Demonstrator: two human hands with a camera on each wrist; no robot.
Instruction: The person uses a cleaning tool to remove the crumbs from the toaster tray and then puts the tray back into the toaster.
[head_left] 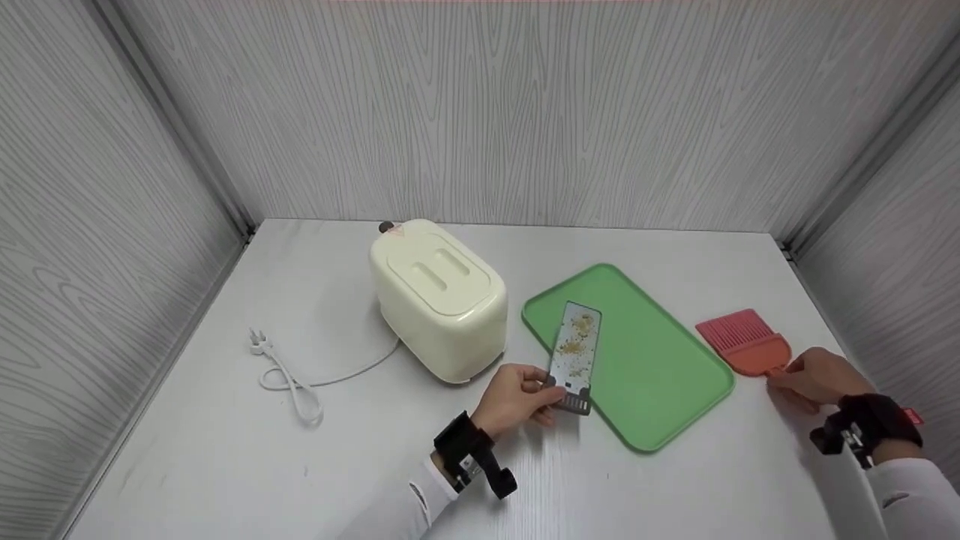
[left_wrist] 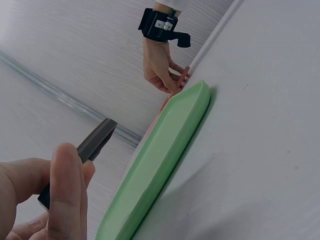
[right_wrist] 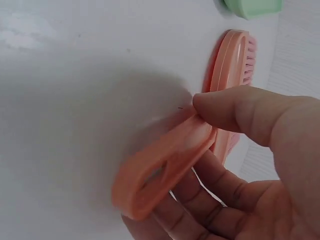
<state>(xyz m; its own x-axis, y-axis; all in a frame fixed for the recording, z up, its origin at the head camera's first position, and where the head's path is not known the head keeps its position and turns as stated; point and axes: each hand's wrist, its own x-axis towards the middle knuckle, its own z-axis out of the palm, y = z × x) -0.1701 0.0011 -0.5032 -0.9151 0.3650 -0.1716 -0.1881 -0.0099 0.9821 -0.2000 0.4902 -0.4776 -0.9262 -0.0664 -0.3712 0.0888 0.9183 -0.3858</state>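
Note:
My left hand (head_left: 514, 397) pinches the dark slotted end of a toaster crumb tray (head_left: 576, 349), thumb on top. Brown crumbs lie scattered over its pale metal face. The crumb tray overlaps the left part of a green serving tray (head_left: 660, 352) in the head view; the left wrist view shows its dark end (left_wrist: 97, 140) between thumb and fingers. At the right, my right hand (head_left: 817, 379) grips the handle of an orange brush (head_left: 754, 352) with pink bristles. Close up in the right wrist view, thumb and fingers hold the looped handle (right_wrist: 165, 167) near the brush head.
A cream toaster (head_left: 442, 300) stands left of the green tray, its two closed slots on top. From it a white cord (head_left: 352, 375) runs left to a plug (head_left: 260, 343) on the white table (head_left: 225, 465). Grained panels (head_left: 480, 112) enclose the back and sides.

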